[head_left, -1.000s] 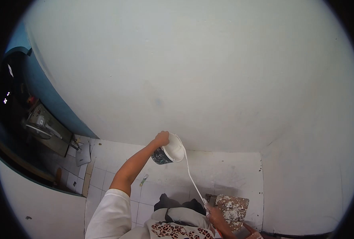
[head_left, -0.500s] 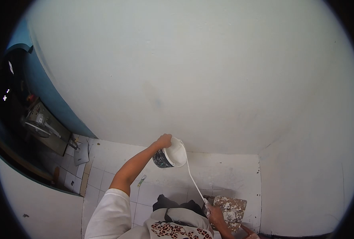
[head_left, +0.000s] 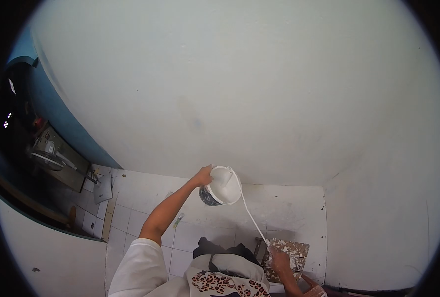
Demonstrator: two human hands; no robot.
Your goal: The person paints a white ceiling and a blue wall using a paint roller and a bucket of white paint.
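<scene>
Found the bucket (head_left: 210,196) white inside and along the rim, dark and spattered on the outer side, with its mouth tipped toward the camera. Located it in front of the wall (head_left: 259,99), raised above the tiled floor (head_left: 190,237). Noted a thin, bent white rod (head_left: 252,218) running from the bucket's mouth, past the right side of the rim, down to the right hand (head_left: 278,257).

Observed the rim's left side within the fingers of the left hand (head_left: 204,176), closed over the edge. Could not make out the left thumb. Saw the right fingers wrapped around the rod's lower end, well apart from the bucket.

Recorded the left arm reaching forward with a bent elbow, and the right forearm angled inward over a paint-spattered board (head_left: 299,250).
</scene>
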